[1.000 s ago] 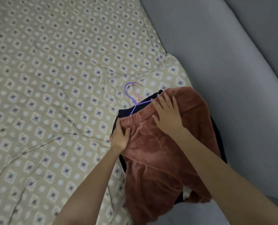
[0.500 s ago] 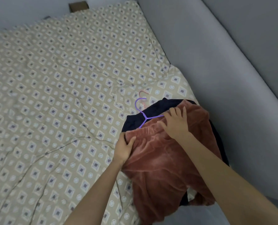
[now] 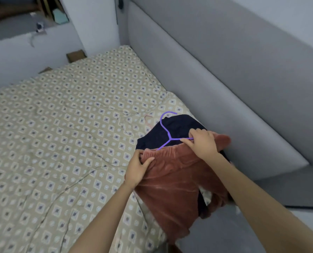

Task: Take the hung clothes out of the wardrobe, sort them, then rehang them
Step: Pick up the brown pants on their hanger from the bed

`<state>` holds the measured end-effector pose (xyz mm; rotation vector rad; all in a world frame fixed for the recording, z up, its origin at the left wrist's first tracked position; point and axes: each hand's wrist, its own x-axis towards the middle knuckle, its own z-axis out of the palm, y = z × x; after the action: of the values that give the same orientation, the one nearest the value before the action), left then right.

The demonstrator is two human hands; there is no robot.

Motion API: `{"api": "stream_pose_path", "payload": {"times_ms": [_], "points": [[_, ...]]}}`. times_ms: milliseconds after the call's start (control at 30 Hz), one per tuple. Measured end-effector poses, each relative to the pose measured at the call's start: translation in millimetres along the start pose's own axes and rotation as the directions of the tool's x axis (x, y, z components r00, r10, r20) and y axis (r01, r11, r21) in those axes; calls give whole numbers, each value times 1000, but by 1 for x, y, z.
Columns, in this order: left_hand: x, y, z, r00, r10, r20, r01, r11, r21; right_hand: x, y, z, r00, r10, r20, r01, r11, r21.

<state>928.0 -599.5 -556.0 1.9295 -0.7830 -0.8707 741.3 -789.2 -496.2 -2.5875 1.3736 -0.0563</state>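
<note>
Diamond-patterned bed (image 3: 60,143) against a grey padded headboard (image 3: 225,70).
Lower right: left hand (image 3: 137,168) grips rust fleece garment (image 3: 179,183), right hand (image 3: 203,143) pinches purple hanger (image 3: 170,138).

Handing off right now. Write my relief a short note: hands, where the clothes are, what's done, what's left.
Left hand grips the waistband of the rust garment; right hand pinches the purple hanger at that waistband.
The rust garment lies on a navy garment on the bed cover, beside the grey padded panel.
Done: these pieces are out and on the bed.
Left: free the hanger, sort, rehang.
</note>
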Motion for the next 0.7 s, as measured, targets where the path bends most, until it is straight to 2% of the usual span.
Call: {"api": "stream_pose_path", "payload": {"times_ms": [133,367,500,700], "points": [[-30,15,-8,974,167,152,-177,983,51,-74,3,-22,987,137,-81,-140,990,-24],[-94,52,-15,882,334,333,-379,922,77,-208,-3,-63,909,365,-203,-359,931,66],[-129,81,-3,790,412,454,-482,875,43,-282,2,-86,817,510,-268,-466,859,214],[-186,124,39,603,537,590,-654,756,-21,-395,23,-110,614,739,-278,-569,658,493]]}}
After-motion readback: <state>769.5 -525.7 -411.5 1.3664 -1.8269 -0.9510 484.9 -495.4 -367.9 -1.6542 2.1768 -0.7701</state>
